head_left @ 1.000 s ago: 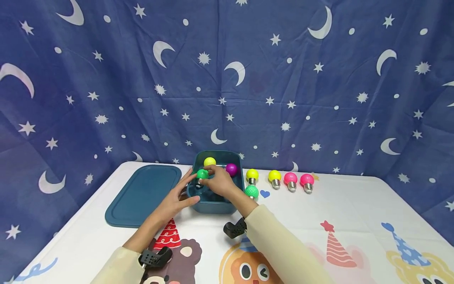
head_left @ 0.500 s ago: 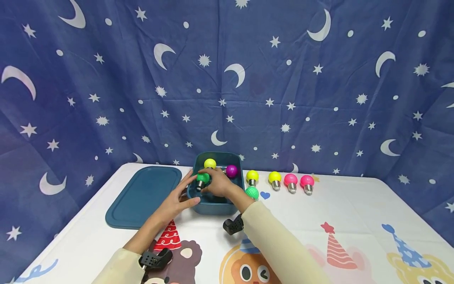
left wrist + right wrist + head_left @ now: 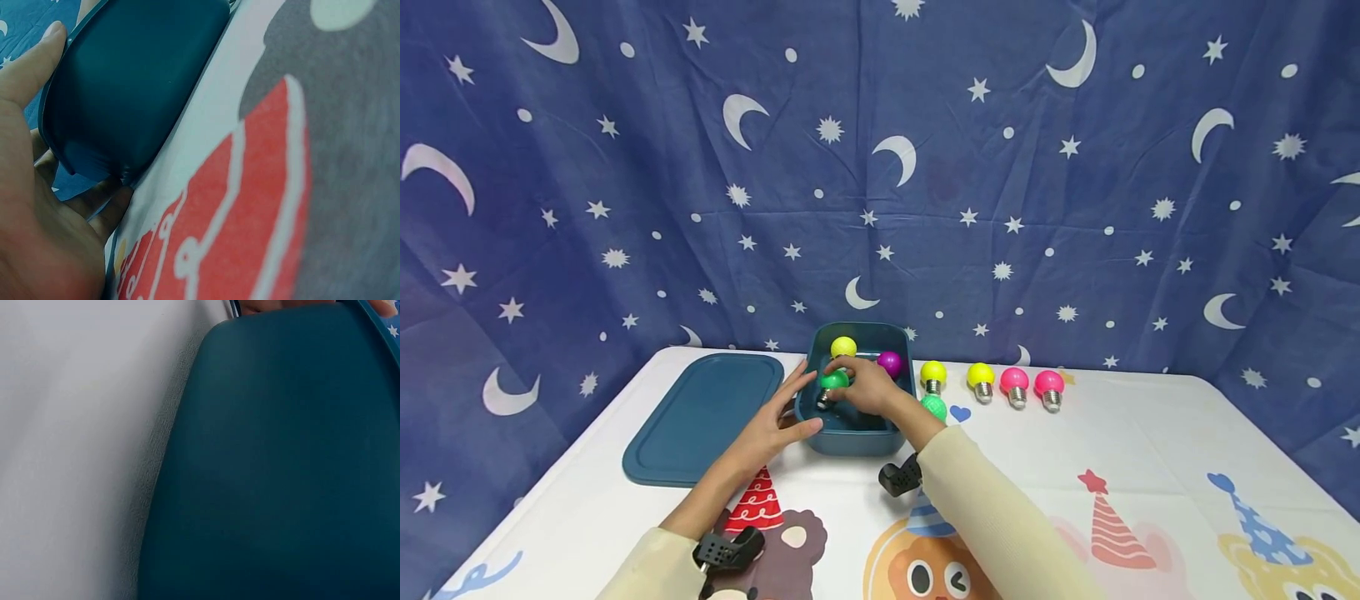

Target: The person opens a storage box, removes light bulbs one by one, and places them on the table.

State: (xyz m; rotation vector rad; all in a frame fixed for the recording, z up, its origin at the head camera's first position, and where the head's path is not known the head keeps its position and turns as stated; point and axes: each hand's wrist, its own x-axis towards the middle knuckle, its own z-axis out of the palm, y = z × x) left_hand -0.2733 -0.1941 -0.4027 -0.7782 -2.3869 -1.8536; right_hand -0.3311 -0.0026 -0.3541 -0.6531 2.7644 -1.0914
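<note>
A dark teal storage box [image 3: 853, 444] stands on the table near the back. Inside it, my right hand [image 3: 870, 388] pinches a green light bulb [image 3: 833, 381] by its round top, its metal base tilted down toward the near left. A yellow bulb [image 3: 843, 346] and a purple bulb [image 3: 890, 363] lie farther back in the box. My left hand [image 3: 766, 430] holds the box's left side, thumb at the near corner. In the left wrist view, the thumb [image 3: 39, 65] meets the rim of the box [image 3: 134, 81] and the other fingers reach its far corner.
A flat teal lid [image 3: 703, 421] lies left of the box. Right of the box are a textured green bulb [image 3: 934, 407], two yellow bulbs [image 3: 933, 372] and two pink bulbs [image 3: 1014, 379]. A blue star-and-moon curtain [image 3: 955, 167] hangs behind the table.
My right hand has brought the green bulb slightly lower and toward the near side within the box. My left hand has kept its place on the box.
</note>
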